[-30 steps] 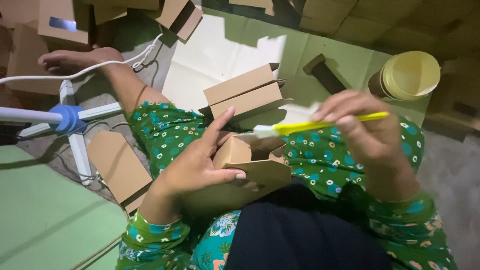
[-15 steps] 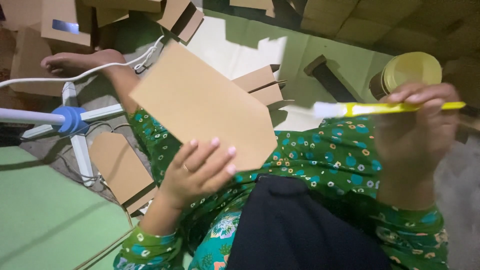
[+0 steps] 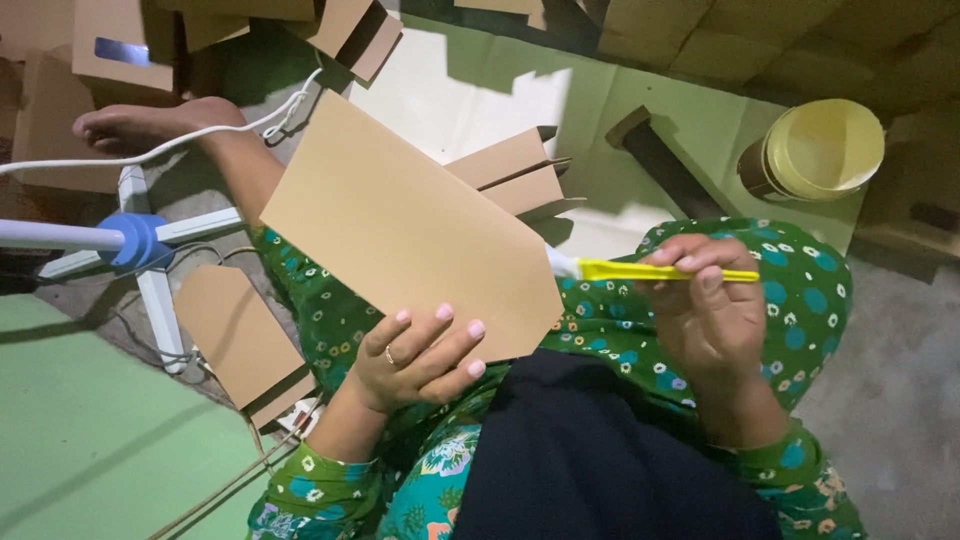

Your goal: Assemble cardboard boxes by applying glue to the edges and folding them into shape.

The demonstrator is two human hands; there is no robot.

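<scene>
My left hand (image 3: 415,358) grips the lower edge of a flat brown cardboard piece (image 3: 405,225) with a pointed end, raised over my lap with its plain face toward me. My right hand (image 3: 710,305) pinches a yellow-handled brush (image 3: 650,270). The brush's white tip touches the right edge of the cardboard. Both arms wear green flowered sleeves, and a dark cloth covers my lap.
Folded brown boxes (image 3: 515,175) lie just behind the raised cardboard. A pale yellow tub (image 3: 820,148) stands at the right. A fan base with a blue hub (image 3: 135,240) and a white cord lie at the left, near my bare foot (image 3: 150,125). Another flat cardboard piece (image 3: 240,335) rests by my left knee.
A second ago my left hand held a small folded box in my lap; now it holds a flat cardboard piece upright. My right hand has brought the brush down to its right edge.
</scene>
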